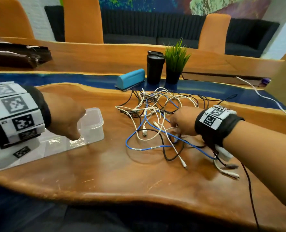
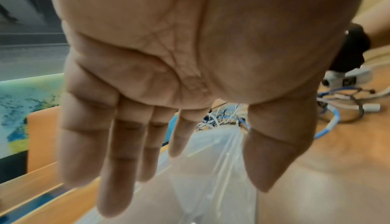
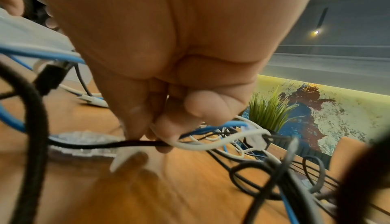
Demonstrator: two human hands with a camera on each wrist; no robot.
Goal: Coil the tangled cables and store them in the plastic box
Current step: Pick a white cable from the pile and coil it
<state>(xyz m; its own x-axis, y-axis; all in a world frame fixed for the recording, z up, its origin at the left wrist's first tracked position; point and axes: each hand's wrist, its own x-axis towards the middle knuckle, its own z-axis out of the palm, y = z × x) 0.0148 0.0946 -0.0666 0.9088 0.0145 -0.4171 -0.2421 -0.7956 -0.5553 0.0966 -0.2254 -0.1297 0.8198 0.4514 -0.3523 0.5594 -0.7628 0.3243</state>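
Note:
A tangle of white, black and blue cables (image 1: pixel 155 111) lies on the wooden table (image 1: pixel 115 178), right of centre. My right hand (image 1: pixel 175 127) reaches into its near side. In the right wrist view its curled fingers (image 3: pixel 168 127) pinch a white cable (image 3: pixel 202 145) where a black cable (image 3: pixel 101 144) crosses it. The clear plastic box (image 1: pixel 95 126) stands open at the left. My left hand (image 1: pixel 72 129) is over the box's near-left corner, its fingers (image 2: pixel 118 169) straight and holding nothing.
A clear lid (image 1: pixel 55 146) lies flat in front of the box. Behind the cables stand a teal case (image 1: pixel 130 79), a black tumbler (image 1: pixel 154 66) and a potted plant (image 1: pixel 175 62). A brown bag (image 1: pixel 16 56) lies far left. A separate white cable (image 1: pixel 264 96) runs off right.

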